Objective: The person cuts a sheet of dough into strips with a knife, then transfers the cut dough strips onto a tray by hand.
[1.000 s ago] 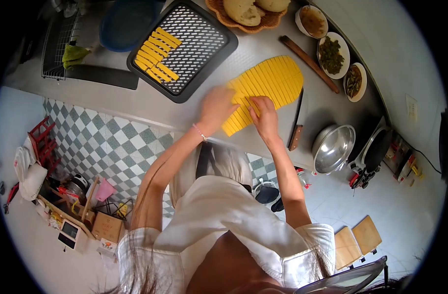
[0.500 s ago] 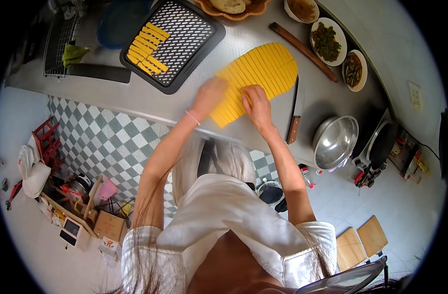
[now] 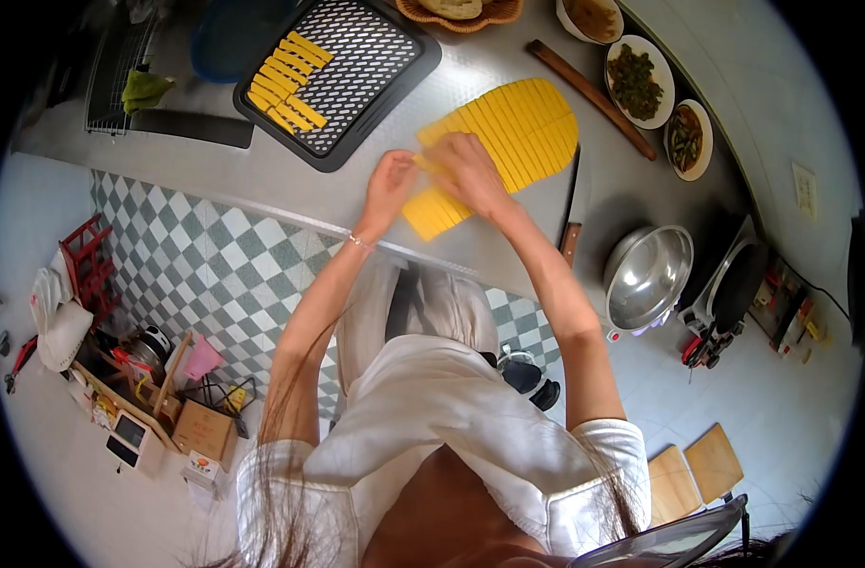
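Note:
A flat sheet of yellow dough [image 3: 522, 128], rounded at its far end and cut crosswise into strips, lies on the metal counter. At its near left edge, my left hand [image 3: 388, 189] has its fingers pinched on one end of a yellow dough strip [image 3: 419, 163]. My right hand [image 3: 466, 170] reaches over the sheet, its blurred fingers closed at the strip's other end. Several cut strips [image 3: 286, 80] lie in rows on a dark perforated baking tray [image 3: 380, 114] at the back left. A long knife with a wooden handle [image 3: 570, 244] rests right of the dough.
A wooden rolling pin [image 3: 593, 99] lies behind the dough. Bowls of food [image 3: 639, 83] line the back right, and a metal bowl [image 3: 650, 275] stands at the right. A wicker basket [image 3: 461, 17] is at the back. The counter's front edge [image 3: 291, 220] runs close to my body.
My right hand has moved left across the dough toward my left hand. My left hand has drawn back off the sheet, and a yellow strip now shows between the two hands.

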Tool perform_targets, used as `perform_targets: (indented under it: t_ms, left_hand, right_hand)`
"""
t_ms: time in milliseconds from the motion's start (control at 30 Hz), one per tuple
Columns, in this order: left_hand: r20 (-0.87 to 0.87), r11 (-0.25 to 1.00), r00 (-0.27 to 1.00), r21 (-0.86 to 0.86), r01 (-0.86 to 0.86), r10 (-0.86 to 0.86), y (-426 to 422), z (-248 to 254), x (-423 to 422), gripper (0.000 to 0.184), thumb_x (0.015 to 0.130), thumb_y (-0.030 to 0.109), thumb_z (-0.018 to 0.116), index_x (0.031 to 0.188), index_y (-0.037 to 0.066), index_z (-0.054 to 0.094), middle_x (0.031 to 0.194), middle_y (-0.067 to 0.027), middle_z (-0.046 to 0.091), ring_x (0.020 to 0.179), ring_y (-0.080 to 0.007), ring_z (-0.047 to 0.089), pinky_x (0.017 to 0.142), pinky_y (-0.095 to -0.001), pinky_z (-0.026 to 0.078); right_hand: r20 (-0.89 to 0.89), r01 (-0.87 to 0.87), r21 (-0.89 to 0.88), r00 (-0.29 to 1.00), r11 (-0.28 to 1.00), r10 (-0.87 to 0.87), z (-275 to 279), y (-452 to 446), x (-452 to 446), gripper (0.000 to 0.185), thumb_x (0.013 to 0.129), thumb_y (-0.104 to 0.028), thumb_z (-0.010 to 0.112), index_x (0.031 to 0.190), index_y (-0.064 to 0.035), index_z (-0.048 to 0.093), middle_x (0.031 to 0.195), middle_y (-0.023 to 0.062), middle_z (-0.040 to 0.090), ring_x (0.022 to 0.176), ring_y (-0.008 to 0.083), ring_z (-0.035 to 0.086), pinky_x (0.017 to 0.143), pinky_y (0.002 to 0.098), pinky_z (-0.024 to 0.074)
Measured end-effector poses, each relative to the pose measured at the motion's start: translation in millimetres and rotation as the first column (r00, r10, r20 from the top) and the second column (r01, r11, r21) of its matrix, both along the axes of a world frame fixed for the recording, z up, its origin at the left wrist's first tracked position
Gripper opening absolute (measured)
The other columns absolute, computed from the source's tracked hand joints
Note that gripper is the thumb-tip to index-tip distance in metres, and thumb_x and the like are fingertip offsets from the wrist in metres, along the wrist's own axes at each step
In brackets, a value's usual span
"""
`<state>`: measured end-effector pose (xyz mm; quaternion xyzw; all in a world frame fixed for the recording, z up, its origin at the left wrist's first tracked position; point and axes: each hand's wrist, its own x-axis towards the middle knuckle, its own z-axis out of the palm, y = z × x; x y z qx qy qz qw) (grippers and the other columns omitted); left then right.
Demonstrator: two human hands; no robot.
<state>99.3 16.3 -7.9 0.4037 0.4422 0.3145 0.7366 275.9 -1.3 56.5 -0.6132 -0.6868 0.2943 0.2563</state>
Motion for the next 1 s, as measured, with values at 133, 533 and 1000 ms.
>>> perform_targets:
  t_ms: [133, 533, 1000]
  left_hand:
    - [0.061, 0.999, 0.998, 0.012, -0.034, 0.033, -4, 0, 3, 0.027, 0.086, -0.005, 0.056, 0.112, 0.0, 0.049, 0.099, -0.0032, 0.055, 0.091, -0.0098, 0.055, 0.082, -0.0206, 0.045]
    - [-0.399, 0.789, 0.909, 0.519, 0.329, -0.116, -15, 46, -13, 0.018, 0.079, -0.002, 0.063, 0.096, 0.002, 0.061, 0.1, -0.0084, 0.063, 0.095, -0.0208, 0.061, 0.083, -0.0301, 0.048]
    - [-0.348, 0.913, 0.938, 0.383, 0.139, 0.003, 197, 50, -48, 0.018, 0.085, 0.005, 0.062, 0.1, -0.001, 0.055, 0.082, -0.0012, 0.06, 0.075, -0.0056, 0.058, 0.068, -0.0186, 0.047]
  right_hand:
    - [0.016, -0.023, 0.03, 1.0, 0.999, 0.023, -12, 2, -2, 0.026, 0.067, -0.007, 0.07, 0.093, -0.0076, 0.065, 0.099, 0.0073, 0.052, 0.096, 0.027, 0.049, 0.081, 0.0359, 0.0418]
    - [0.148, -0.261, -0.012, 0.954, 0.965, 0.26, -12, -2, 14, 0.023, 0.068, -0.011, 0.068, 0.089, -0.0059, 0.061, 0.103, 0.0077, 0.054, 0.098, 0.0273, 0.049, 0.084, 0.0361, 0.0409]
    - [-0.406, 0.122, -0.335, 0.876, 0.934, -0.26, -4, 135, -49, 0.019, 0.082, -0.012, 0.061, 0.096, 0.0004, 0.06, 0.084, 0.0113, 0.067, 0.073, 0.0184, 0.066, 0.067, 0.0277, 0.0504]
